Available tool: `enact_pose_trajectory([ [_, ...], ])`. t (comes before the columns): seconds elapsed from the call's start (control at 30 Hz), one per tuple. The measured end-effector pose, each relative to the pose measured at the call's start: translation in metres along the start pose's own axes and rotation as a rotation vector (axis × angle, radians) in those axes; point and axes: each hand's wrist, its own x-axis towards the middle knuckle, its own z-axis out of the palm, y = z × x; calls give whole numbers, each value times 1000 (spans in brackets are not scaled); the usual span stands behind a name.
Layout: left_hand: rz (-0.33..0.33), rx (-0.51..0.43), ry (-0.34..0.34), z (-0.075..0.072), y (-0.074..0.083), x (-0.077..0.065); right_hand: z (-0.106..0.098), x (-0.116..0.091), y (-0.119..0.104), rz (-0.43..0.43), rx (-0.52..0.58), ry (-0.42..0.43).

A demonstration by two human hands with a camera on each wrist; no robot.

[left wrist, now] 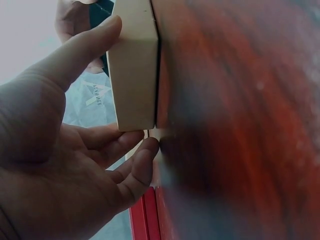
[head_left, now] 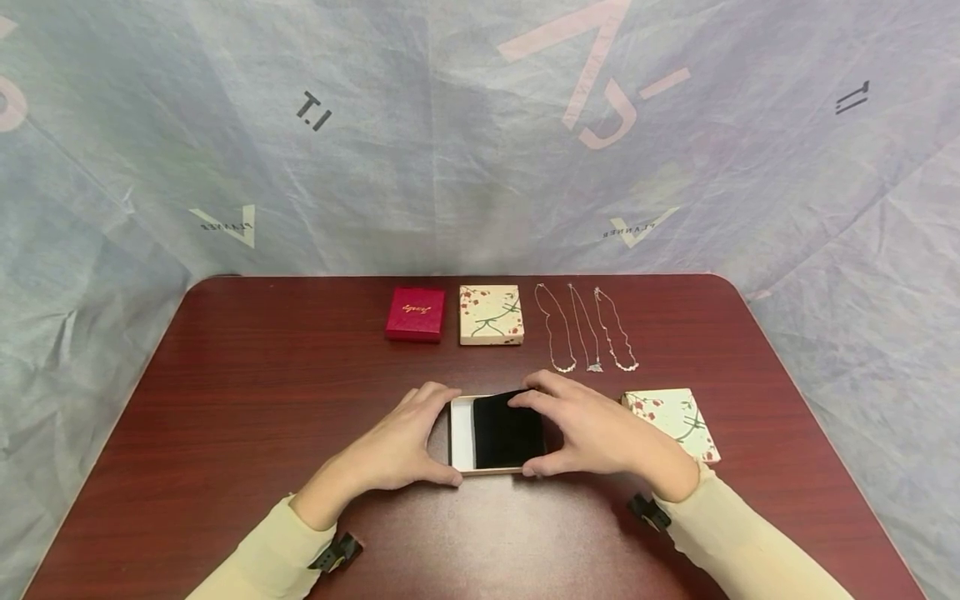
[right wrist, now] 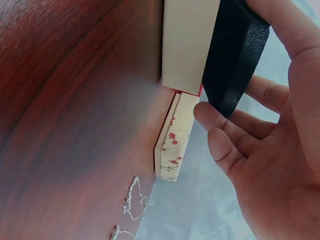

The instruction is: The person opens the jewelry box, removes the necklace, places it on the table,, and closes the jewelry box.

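Observation:
A shallow cream jewelry box base (head_left: 462, 437) sits in front of me, its white inside showing at the left end. My left hand (head_left: 401, 442) grips that end, thumb on the near wall (left wrist: 132, 85) and fingers at the far side. A black pad insert (head_left: 506, 432) covers the rest of the base. It is tilted, raised above the box wall on the right in the right wrist view. My right hand (head_left: 581, 425) holds the pad (right wrist: 237, 55) by its right end, between thumb and fingers. Right of this hand, partly behind the forearm, lies a floral box lid (head_left: 675, 417).
Along the back stand a red box (head_left: 416, 314) with gold lettering and a cream floral box (head_left: 491, 315). Three thin necklaces, a left one (head_left: 557, 333), a middle one (head_left: 585, 329) and a right one (head_left: 617, 329), lie stretched beside them on the dark red table (head_left: 262, 375).

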Motion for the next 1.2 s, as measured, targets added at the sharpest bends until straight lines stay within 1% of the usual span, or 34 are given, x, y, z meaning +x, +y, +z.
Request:
enact_pose_trajectory([
  [0.23,-2,-5,-2,0,1,1,5,5,1,-33,-9,-2],
  [0.7,14,-7,5,2,0,2,11,14,-5,-19,11,-30],
  [1.0,3,-13,0,2,1,1,17,19,-5,-54,-11,-17],
  [1.2,-4,-16,-1,1,2,1,20,20,-6,-54,-30,-10],
])
